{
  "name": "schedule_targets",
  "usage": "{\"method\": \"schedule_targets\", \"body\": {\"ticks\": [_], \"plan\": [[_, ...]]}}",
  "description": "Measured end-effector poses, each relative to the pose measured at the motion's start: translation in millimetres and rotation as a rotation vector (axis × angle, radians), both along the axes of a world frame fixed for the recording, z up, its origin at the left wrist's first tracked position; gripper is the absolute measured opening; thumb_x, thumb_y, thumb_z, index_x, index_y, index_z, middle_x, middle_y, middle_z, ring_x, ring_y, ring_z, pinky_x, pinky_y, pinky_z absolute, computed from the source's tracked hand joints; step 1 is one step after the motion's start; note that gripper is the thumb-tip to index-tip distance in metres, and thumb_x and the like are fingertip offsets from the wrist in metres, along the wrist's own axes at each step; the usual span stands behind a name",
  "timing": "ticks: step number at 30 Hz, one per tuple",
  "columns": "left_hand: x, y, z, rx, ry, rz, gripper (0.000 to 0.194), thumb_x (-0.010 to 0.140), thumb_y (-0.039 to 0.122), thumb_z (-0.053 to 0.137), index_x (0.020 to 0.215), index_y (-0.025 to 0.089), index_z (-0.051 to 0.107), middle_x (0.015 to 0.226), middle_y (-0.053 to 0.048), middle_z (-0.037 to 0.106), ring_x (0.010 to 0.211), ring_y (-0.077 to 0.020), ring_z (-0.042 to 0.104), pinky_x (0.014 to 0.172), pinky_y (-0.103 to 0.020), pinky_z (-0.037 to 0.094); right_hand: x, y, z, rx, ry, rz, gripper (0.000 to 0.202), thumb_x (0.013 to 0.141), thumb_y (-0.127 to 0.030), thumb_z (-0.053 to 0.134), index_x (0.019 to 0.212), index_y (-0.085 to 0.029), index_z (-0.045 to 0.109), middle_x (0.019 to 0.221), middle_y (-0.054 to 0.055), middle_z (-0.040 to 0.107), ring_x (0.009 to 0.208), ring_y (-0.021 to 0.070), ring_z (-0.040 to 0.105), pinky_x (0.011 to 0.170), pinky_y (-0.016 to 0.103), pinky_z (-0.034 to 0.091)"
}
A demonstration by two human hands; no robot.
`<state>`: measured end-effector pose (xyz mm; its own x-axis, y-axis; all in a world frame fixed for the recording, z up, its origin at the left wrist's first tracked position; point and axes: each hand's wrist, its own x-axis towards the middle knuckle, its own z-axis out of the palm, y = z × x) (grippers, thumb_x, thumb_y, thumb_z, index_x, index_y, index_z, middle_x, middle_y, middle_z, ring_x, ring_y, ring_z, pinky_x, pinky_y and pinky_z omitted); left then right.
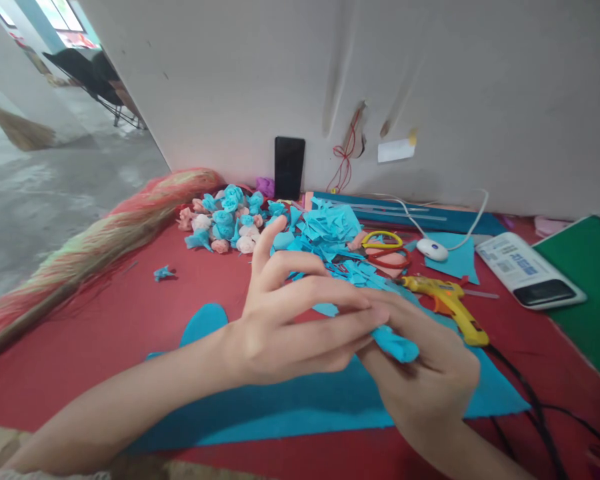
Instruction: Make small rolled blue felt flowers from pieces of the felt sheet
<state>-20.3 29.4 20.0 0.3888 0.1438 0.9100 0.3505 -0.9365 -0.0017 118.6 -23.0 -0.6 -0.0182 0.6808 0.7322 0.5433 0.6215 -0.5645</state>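
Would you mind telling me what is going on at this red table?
A person's right hand holds a small roll of blue crepe paper, with the left hand touching it. A blue sheet lies beneath both hands. Farther back lie cut blue pieces and paper flowers; a yellow glue gun is to the right.

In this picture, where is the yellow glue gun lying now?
In the head view, the yellow glue gun lies right of centre, just beyond the right hand, with the scissors' yellow and red handles farther back to its left.
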Motion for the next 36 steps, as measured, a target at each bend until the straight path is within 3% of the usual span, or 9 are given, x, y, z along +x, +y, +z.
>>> {"method": "schedule_targets", "body": {"ticks": [6,9,12,16,19,27,36], "plan": [[-2.0,1.3,-6.9,-0.134,-0.097,-0.095,0.008,0.078,0.030,0.061,0.078,0.024,0.066,0.067,0.002,0.066,0.071,-0.0145,0.054,0.103,-0.043,0.031,0.8,-2.0,-0.2,0.041,-0.013,0.002,0.013,0.077,-0.009,0.056,0.080,-0.022,0.057,0.084,-0.004,0.068,0.075,0.0104,0.065,0.067,0.015,0.053],[-3.6,0.0,-3.4,-0.276,-0.102,-0.183,0.006,0.075,0.026,0.065,0.073,0.021,0.067,0.067,0.000,0.066,0.071,-0.0148,0.054,0.095,-0.042,0.036,-0.9,-1.9,2.0,0.027,-0.003,0.012,0.019,0.075,-0.004,0.054,0.082,-0.022,0.057,0.080,-0.005,0.066,0.067,0.0084,0.063,0.062,0.014,0.052],[-4.0,-2.4,0.4,-0.534,-0.172,-0.336,0.003,0.072,0.020,0.069,0.071,0.019,0.067,0.069,-0.001,0.064,0.068,-0.0137,0.053,0.079,-0.036,0.043,-3.5,-1.8,4.5,-0.011,0.020,0.012,0.019,0.076,-0.003,0.053,0.082,-0.021,0.056,0.074,-0.006,0.062,0.060,0.0051,0.058,0.056,0.011,0.050],[-2.6,-4.6,0.0,-0.956,-0.316,-0.562,0.006,0.070,0.016,0.071,0.073,0.020,0.068,0.069,0.000,0.063,0.072,-0.0123,0.054,0.075,-0.030,0.045,-5.1,-3.6,7.6,-0.006,0.080,0.035,0.016,0.079,-0.005,0.055,0.081,-0.021,0.054,0.076,-0.007,0.060,0.059,0.0032,0.053,0.055,0.010,0.046],[-1.8,-4.3,-1.7,-1.135,-0.373,-0.672,0.007,0.067,0.015,0.072,0.071,0.020,0.069,0.067,0.001,0.061,0.071,-0.0115,0.054,0.072,-0.027,0.047,-5.1,-6.5,12.1,-0.033,0.073,0.022,0.014,0.079,-0.006,0.057,0.078,-0.020,0.055,0.073,-0.007,0.058,0.057,0.0032,0.050,0.052,0.010,0.044],[-0.9,-2.4,-2.2,-1.280,-0.434,-0.805,0.011,0.066,0.014,0.073,0.071,0.023,0.072,0.067,0.002,0.060,0.071,-0.0103,0.055,0.069,-0.025,0.048,-4.7,-11.1,21.7,-0.095,0.096,0.034,0.016,0.077,-0.005,0.056,0.080,-0.021,0.058,0.074,-0.008,0.059,0.057,0.0019,0.052,0.051,0.008,0.043],[-0.8,-3.0,0.3,-1.241,-0.384,-0.722,0.007,0.068,0.027,0.073,0.068,0.022,0.069,0.067,0.001,0.058,0.067,-0.0105,0.055,0.070,-0.028,0.051,-6.1,-12.4,20.2,-0.110,0.100,0.045,0.014,0.081,-0.008,0.054,0.079,-0.022,0.055,0.073,-0.009,0.060,0.054,0.0014,0.051,0.051,0.006,0.044]]}}
